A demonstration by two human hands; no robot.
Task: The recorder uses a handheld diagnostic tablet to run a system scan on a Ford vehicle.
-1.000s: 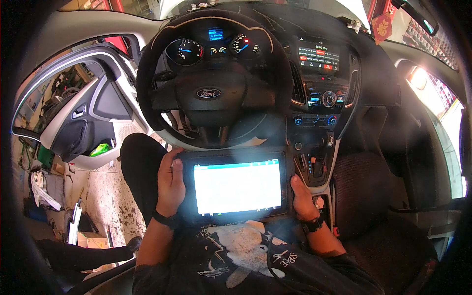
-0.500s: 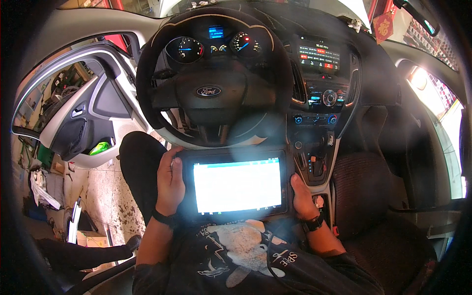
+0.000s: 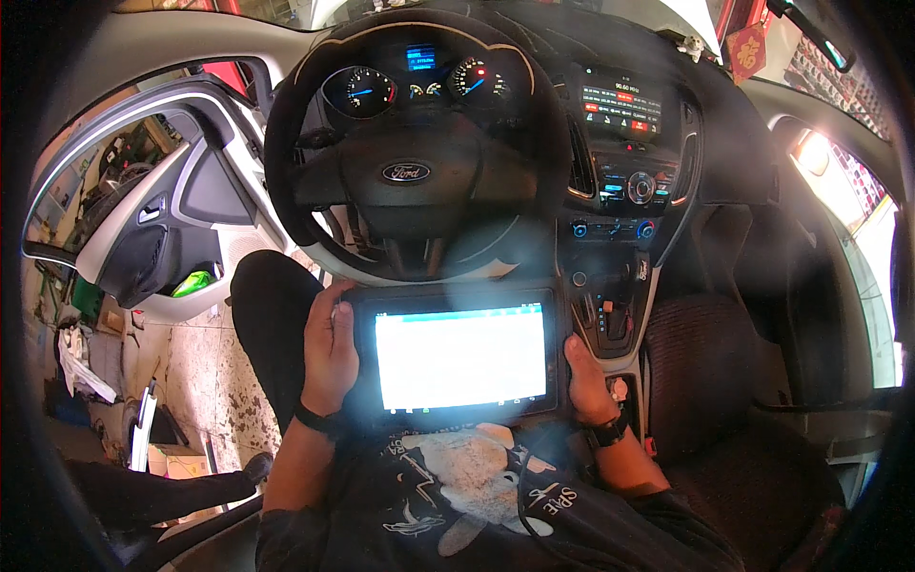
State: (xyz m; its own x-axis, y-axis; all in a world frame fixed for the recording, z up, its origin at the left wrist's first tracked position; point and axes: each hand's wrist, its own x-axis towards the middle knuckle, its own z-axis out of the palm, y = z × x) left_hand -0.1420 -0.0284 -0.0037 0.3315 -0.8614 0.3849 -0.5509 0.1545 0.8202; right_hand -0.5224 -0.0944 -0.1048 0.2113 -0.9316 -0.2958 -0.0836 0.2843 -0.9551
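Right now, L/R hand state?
Left hand: closed on the left edge of the tablet, thumb on its front.
Right hand: at the tablet's right edge, seemingly holding it; fingers hidden behind.

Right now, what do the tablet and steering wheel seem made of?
Tablet: probably a glass screen, flat and glowing; dark casing, likely matte plastic or rubber, showing little shine. Steering wheel: dull black rim, perhaps fabric-covered, given its soft look.

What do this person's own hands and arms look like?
The left hand and right hand are ungloved, with a dark wristband behind each; whether either is a watch is unclear. Dark sleeves leave the forearms bare.
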